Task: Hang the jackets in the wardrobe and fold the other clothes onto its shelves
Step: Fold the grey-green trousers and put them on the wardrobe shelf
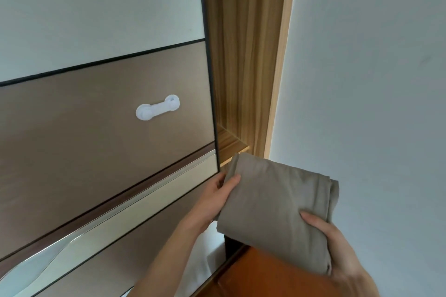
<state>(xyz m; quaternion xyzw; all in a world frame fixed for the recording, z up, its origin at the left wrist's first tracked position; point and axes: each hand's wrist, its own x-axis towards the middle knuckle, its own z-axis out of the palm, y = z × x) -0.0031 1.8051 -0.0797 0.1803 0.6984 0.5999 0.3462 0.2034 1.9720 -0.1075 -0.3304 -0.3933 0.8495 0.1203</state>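
A folded taupe garment (277,202) is held up in front of the open side of the wardrobe. My left hand (217,198) grips its left edge, thumb on top and fingers underneath. My right hand (337,248) grips its near right corner, thumb pressed on the cloth. The garment's far edge is just in front of a wooden shelf (231,146) inside the wardrobe opening (243,55). The shelf's visible part is bare, and the space under the garment is hidden.
The sliding wardrobe door (108,128), with brown and white panels and a white plastic handle (158,107), covers the left. A white wall (362,79) stands close on the right. An orange-brown wooden surface (265,277) lies below the garment.
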